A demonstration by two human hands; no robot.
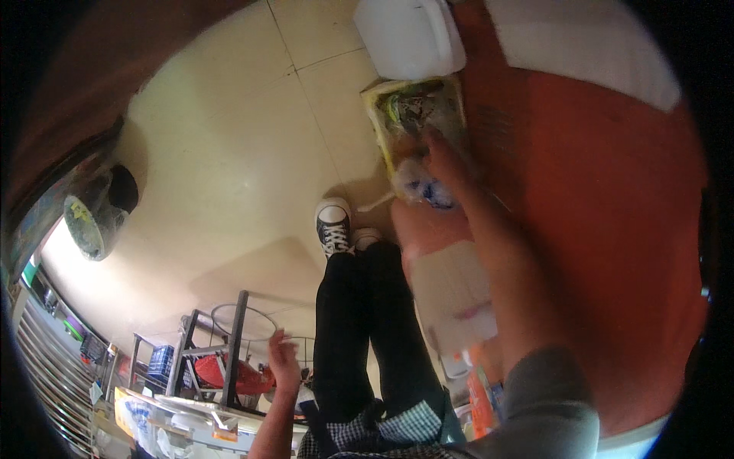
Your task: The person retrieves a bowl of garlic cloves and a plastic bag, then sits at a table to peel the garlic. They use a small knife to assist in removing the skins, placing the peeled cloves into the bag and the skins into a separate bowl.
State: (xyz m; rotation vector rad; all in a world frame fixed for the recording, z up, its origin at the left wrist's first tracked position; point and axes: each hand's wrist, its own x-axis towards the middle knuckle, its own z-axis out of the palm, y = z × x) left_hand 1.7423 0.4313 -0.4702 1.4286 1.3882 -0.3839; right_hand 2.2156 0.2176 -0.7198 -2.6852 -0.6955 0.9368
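A yellow-edged box (pixel 383 135) with clear plastic wrapping and mixed small items inside lies at the upper middle, against a red surface. Into it reaches my right hand (pixel 441 152), blurred, with its fingers over the contents; whether they hold something cannot be told. A clear plastic bag with blue marks (pixel 424 186) lies just below that hand, at the near end of the box. My left hand (pixel 284 358) hangs at the lower middle, left of my legs, its fingers partly spread and nothing visible in it.
A white plastic container (pixel 407 37) adjoins the far end of the box. Beside my right forearm is a pale lidded container (pixel 453 292). A metal-framed stand (pixel 232 344) is at lower left, near a red bag (pixel 229 373). A lined bin (pixel 86 226) stands far left.
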